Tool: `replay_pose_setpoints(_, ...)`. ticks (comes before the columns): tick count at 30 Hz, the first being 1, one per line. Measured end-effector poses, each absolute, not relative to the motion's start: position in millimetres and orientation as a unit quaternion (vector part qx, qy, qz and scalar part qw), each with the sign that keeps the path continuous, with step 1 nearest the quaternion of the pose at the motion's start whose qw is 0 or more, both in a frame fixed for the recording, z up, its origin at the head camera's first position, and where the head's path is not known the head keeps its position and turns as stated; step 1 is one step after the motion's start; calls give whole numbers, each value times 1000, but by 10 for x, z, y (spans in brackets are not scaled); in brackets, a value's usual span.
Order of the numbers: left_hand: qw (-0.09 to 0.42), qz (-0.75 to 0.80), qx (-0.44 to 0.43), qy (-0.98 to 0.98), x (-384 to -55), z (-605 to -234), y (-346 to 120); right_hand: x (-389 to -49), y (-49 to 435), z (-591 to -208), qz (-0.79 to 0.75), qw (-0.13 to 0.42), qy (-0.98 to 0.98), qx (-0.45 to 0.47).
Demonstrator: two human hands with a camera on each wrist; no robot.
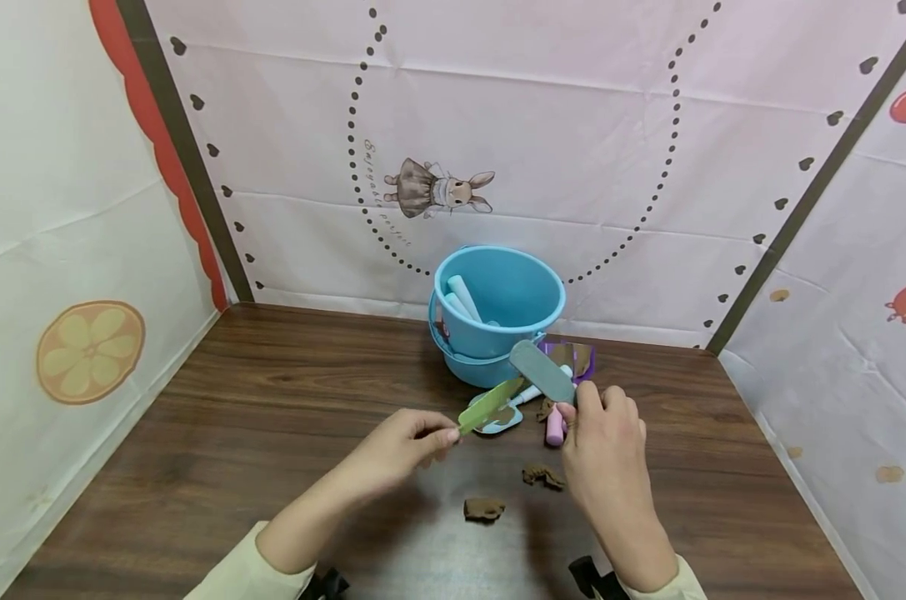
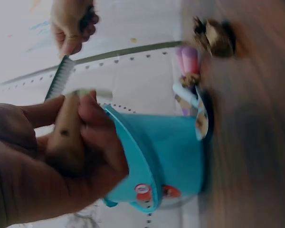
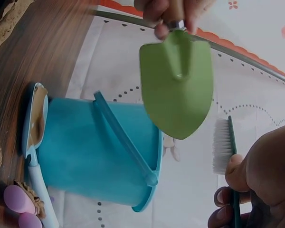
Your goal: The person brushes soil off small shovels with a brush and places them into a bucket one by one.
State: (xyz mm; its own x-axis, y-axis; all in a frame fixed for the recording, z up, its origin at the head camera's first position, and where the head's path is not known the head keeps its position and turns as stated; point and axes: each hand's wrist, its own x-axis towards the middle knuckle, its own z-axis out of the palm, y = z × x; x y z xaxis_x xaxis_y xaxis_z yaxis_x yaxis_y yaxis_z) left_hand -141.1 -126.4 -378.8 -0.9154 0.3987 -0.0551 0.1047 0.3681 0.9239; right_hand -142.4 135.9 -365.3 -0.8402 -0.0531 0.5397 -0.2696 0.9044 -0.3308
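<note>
My left hand (image 1: pixel 403 450) grips a small hand trowel by its wooden handle (image 2: pixel 66 137). The trowel's green blade (image 3: pixel 178 85) points away from the hand and is seen nearly edge-on in the head view. In my right hand (image 1: pixel 606 446) is a dark green brush (image 1: pixel 543 371), its white bristles (image 3: pixel 222 147) turned toward the trowel. Trowel and brush are held up above the table, a short gap apart. Behind them stands a blue bucket (image 1: pixel 483 343) with light blue handles (image 1: pixel 463 298) sticking up inside.
A light blue toy shovel (image 1: pixel 498 422) with brown material on it lies before the bucket. Beside it are a pink-handled piece (image 1: pixel 554 427) and a purple piece (image 1: pixel 588 360). Brown clumps (image 1: pixel 484 509) lie nearer on the wooden table (image 1: pixel 310 392). Printed fabric walls surround it.
</note>
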Motion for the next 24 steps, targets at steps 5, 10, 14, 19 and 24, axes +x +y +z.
replay_pose_setpoints(5,19,394,127,910,-1458,-3651,-1222,-1411,1355,-3615,204,268,-937,93)
replay_pose_setpoints(10,-82,288,132,945,-1546,-3507,-1176,-1412,1340,-3584,205,265,-937,97)
replay_pose_setpoints(14,-197,181,144,953,-1695,-3434,-1183,-1418,1318,-3561,205,272,-935,103)
replay_pose_setpoints(19,-291,95,132,943,-1946,-3367,-1200,-1396,1284,-3540,208,279,-931,114)
replay_pose_setpoints(24,-294,44,121,947,-2254,-3274,-1160,-1373,1272,-3533,211,290,-926,116)
